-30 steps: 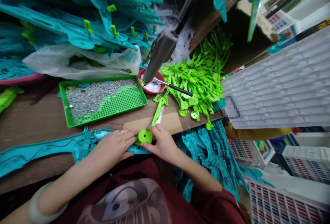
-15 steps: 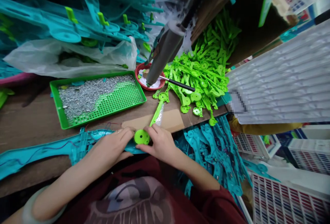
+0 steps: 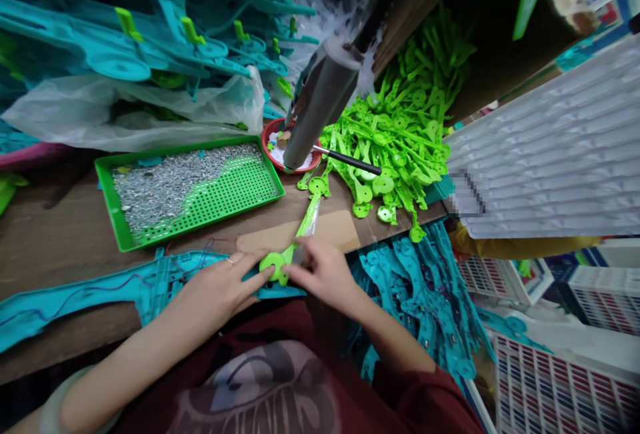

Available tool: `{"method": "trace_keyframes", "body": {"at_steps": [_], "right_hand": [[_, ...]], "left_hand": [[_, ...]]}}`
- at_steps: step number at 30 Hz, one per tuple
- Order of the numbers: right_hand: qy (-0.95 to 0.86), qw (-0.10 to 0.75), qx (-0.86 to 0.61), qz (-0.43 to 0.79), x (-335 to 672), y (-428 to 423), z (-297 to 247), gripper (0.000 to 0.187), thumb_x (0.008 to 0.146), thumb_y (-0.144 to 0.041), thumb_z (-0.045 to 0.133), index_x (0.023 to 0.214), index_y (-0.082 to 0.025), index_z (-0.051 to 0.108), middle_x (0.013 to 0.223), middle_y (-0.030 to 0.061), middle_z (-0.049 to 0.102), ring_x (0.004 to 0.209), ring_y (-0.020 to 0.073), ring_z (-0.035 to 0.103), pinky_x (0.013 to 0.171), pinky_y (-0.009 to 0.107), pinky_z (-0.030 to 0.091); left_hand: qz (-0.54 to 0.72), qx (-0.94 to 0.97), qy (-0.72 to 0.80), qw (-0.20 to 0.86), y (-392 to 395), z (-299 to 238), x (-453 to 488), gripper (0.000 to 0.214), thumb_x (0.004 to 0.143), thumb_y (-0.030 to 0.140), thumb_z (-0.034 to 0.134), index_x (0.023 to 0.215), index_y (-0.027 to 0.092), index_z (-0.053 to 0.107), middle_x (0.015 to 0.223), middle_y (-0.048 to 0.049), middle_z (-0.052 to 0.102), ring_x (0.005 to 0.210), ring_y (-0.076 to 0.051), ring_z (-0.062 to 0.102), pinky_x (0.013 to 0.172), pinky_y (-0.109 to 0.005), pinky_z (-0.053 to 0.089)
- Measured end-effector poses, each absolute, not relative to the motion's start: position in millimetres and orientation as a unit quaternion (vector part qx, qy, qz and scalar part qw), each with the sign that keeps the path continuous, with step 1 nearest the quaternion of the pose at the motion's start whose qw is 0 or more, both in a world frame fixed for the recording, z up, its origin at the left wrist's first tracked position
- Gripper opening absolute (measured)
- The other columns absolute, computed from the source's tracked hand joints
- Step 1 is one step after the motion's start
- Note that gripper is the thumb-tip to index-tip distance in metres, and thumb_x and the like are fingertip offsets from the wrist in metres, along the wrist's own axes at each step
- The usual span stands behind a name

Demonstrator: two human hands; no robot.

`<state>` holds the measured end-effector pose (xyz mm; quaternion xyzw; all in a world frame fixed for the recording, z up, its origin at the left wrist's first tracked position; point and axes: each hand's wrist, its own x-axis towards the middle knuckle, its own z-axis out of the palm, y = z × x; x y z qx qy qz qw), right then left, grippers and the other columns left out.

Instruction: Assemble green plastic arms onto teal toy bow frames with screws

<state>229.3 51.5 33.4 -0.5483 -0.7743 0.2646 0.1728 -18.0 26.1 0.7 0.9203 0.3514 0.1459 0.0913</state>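
Note:
A bright green plastic arm with a round, holed end [image 3: 273,262] lies over a teal plastic part [image 3: 90,291] at the table's front edge. My left hand [image 3: 223,284] rests on the teal part, its index fingertip pressed on the green disc and the other fingers bent beneath. My right hand [image 3: 327,279] is at the disc's right side, thumb by its edge and index finger raised apart from the thumb. What lies under my palms is hidden. Above the arm stands a grey powered screwdriver [image 3: 323,97], pointing down.
A green tray [image 3: 235,204] of small metal screws sits left, beside a red basket [image 3: 265,137] with white contents. Green parts [image 3: 390,147] are heaped right; teal parts [image 3: 400,274] hang below. A cardboard strip [image 3: 335,231] lies near my hands. Stacked teal parts [image 3: 115,54] rise behind.
My left hand has shifted right, its index finger now on the green disc. My right hand has drawn slightly back to the right, off the disc's top. The view has shifted slightly.

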Motion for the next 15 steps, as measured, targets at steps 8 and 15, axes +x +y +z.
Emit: {"method": "trace_keyframes", "body": {"at_steps": [8, 15], "right_hand": [[-0.557, 0.346, -0.676, 0.336, 249.4, 104.0, 7.5, 0.062, 0.086, -0.046, 0.067, 0.136, -0.016, 0.045, 0.106, 0.0087, 0.061, 0.057, 0.012, 0.057, 0.051, 0.03, 0.052], [-0.871, 0.304, -0.385, 0.03, 249.0, 36.0, 17.4, 0.027, 0.09, -0.012, 0.058, 0.116, -0.014, 0.065, 0.101, 0.0132, 0.069, 0.092, 0.0229, 0.063, 0.078, 0.037, 0.058]], "left_hand": [[0.134, 0.933, 0.329, 0.061, 27.1, -0.2, -22.2, 0.034, 0.102, 0.029, 0.048, 0.132, 0.024, 0.063, 0.144, -0.0144, 0.057, 0.112, -0.031, 0.064, 0.085, -0.042, 0.056], [0.132, 0.939, 0.311, 0.065, 31.3, 8.1, -19.4, 0.038, 0.104, 0.029, 0.044, 0.138, 0.025, 0.058, 0.149, -0.0061, 0.056, 0.106, -0.025, 0.064, 0.077, -0.036, 0.055]]}}
